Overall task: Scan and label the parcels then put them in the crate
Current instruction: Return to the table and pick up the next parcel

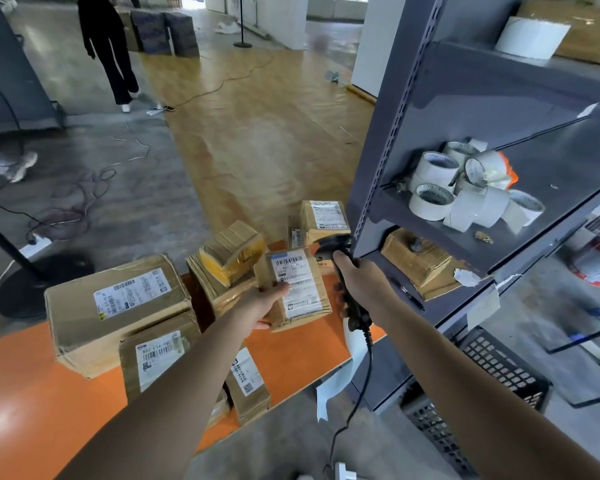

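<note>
Head view: my left hand point(269, 303) grips a small parcel point(300, 289) (label up) over the orange surface point(32, 393), my right hand point(361, 282) curled round the black scanner point(335, 247) just beside it.

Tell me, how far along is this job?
No parcels show in the black plastic lattice crate. The left hand holds a small brown cardboard parcel; the right hand grips a black handheld scanner at its label. Other brown cardboard boxes wait on the orange table.

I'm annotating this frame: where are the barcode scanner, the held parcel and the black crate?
barcode scanner point(335, 245): head view, on its scanning head.
held parcel point(302, 296): head view, on its white label.
black crate point(499, 368): head view, on its mesh wall.
</note>
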Motion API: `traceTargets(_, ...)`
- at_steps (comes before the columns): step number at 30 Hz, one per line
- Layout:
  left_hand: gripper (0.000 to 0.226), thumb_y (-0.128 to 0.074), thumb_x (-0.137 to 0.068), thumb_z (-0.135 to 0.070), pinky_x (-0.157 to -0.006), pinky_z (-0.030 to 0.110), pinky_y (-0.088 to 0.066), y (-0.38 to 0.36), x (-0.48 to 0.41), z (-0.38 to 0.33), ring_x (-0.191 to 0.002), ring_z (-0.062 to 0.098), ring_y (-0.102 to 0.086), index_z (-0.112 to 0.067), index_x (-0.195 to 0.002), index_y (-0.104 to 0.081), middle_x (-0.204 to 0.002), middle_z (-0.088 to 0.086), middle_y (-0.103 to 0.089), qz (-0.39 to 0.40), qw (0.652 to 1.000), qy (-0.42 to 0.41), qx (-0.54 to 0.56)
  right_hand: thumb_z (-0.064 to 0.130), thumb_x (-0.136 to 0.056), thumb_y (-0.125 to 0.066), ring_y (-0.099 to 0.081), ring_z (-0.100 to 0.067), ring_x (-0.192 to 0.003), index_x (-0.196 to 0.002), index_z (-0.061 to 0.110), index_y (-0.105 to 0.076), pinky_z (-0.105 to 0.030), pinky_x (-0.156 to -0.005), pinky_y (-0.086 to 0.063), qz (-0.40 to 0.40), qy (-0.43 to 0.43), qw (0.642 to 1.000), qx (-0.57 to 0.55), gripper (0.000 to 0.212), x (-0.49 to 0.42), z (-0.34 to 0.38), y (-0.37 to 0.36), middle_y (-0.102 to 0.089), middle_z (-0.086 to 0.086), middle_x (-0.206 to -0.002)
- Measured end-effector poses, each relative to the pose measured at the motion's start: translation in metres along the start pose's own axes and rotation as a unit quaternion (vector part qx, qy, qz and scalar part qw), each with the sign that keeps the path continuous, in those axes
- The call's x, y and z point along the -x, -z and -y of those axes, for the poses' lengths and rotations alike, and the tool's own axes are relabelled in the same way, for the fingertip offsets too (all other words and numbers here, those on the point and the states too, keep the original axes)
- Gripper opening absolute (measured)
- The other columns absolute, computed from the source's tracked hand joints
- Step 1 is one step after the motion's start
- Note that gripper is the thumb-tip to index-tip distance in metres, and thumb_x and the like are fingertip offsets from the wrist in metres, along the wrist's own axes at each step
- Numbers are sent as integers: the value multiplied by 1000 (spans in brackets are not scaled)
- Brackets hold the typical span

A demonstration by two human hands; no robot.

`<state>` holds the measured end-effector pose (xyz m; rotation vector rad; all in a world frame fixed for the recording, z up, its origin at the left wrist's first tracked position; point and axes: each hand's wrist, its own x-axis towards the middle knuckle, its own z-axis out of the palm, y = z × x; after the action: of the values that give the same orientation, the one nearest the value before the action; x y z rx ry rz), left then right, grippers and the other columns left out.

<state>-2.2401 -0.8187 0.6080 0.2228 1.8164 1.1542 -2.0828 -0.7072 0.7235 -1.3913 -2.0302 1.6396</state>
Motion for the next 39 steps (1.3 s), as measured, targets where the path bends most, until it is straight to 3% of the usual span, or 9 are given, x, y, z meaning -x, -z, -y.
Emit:
traceTargets(3,74,-71,-80,-54,-90,46,-55,-6,-5,6,-104,30,-64,-7,-133,-50,-124,14,-61,-5,1000,27,1,59,-86,-48,-55,-25,-55,-92,7,-58,-53,-60,-56,-15,-5,1000,23,54,-16,-24,-1,-55,-10,-68)
traceTargets(7,63,-68,-86,-49,-88,45,-55,-17,-8,11,-109,32,-60,-10,-133,-51,-127,14,-58,-5,998,69,7,46,-103,-39,-46,-16,-46,-112,2,-50,-13,-31,-35,-5,-75,997,31,46,-34,-56,-7,-47,-7,-67)
traceTargets(10,58,-65,-89,-46,-83,44,-54,-24,-12,17,-115,33,-57,-10,-132,-51,-132,18,-56,-9,995,96,8,52,-100,-43,-58,-26,-58,-124,7,-47,-31,-52,-56,22,-120,992,-36,52,-50,-82,-20,-55,-14,-83)
traceTargets(14,52,-59,-94,-42,-92,49,-50,-30,-15,22,-116,31,-56,-10,-134,-49,-131,17,-57,-27,992,119,2,55,-98,-44,-63,-29,-69,-126,10,-45,-40,-59,-58,40,-126,990,-53,53,-64,-103,-33,-61,-16,-95)
traceTargets(18,41,-45,-103,-28,-88,43,-50,-37,-20,29,-71,18,-56,-5,-136,-46,-82,4,-56,-66,991,105,-46,57,-96,-44,-63,-29,-67,-127,11,-47,-41,-58,-59,64,-122,989,-44,55,-74,-114,-42,-61,-19,-95)
traceTargets(21,42,-38,-105,-27,-85,42,-54,-39,-23,33,-61,15,-50,-2,-138,-44,-74,2,-51,-94,984,81,-124,56,-97,-44,-63,-26,-64,-125,9,-49,-36,-52,-56,77,-120,989,-42,55,-78,-118,-47,-62,-18,-95)
traceTargets(26,40,-36,-99,-1,-85,48,-57,-41,-23,31,-95,34,-63,3,-139,-38,-125,22,-56,-112,964,83,-229,54,-98,-44,-63,-28,-71,-122,12,-50,-40,-58,-59,85,-121,988,-41,48,-86,-127,-47,-58,-15,-97)
traceTargets(32,55,-42,-93,-2,-72,38,-55,-45,-25,38,-106,33,-59,0,-145,-22,-130,20,-50,-148,952,68,-258,46,-100,-47,-66,-27,-77,-113,11,-50,-52,-76,-60,67,-127,990,-12,38,-105,-139,-43,-55,-7,-88)
traceTargets(39,58,-52,-94,-22,-98,46,-44,-52,-18,43,-127,34,-39,-9,-145,-27,-139,15,-39,-236,877,-81,-412,45,-101,-43,-63,-27,-82,-113,4,-58,-37,-66,-51,76,-84,986,126,45,-131,-151,-51,-60,-8,-86)
